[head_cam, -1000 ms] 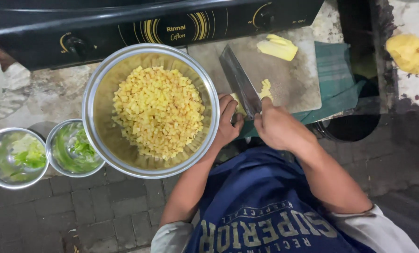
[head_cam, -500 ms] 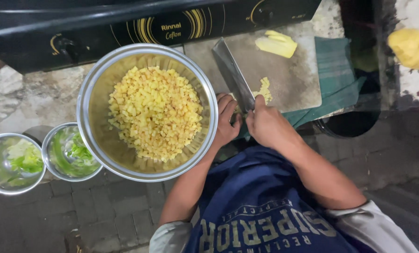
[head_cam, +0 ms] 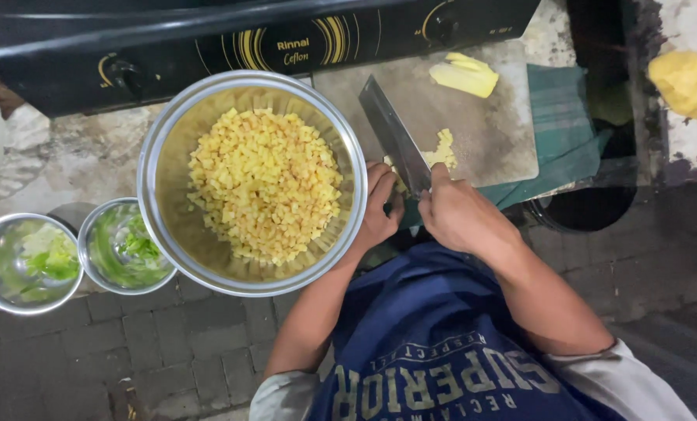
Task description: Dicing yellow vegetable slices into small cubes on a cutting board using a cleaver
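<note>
My right hand (head_cam: 461, 214) grips the handle of a cleaver (head_cam: 393, 134), its broad blade lying across the near left corner of a grey cutting board (head_cam: 496, 132). My left hand (head_cam: 379, 210) rests at the board's near edge beside the blade, fingers curled next to a small pile of diced yellow pieces (head_cam: 440, 150). A large steel bowl (head_cam: 173, 140) left of the board holds a heap of small yellow cubes (head_cam: 264, 183). Yellow slabs (head_cam: 465, 76) lie at the board's far side.
A black stove (head_cam: 208, 47) runs along the far edge. Two small steel bowls with green leaves (head_cam: 24, 261) (head_cam: 122, 248) stand at the left. A green cloth (head_cam: 563, 117) lies under the board. A yellow lump (head_cam: 685, 82) sits at far right. Brick paving lies below.
The cleaver and my right hand have shifted left across the board toward the big bowl, pushing diced pieces along. My left hand stays by the board's near edge.
</note>
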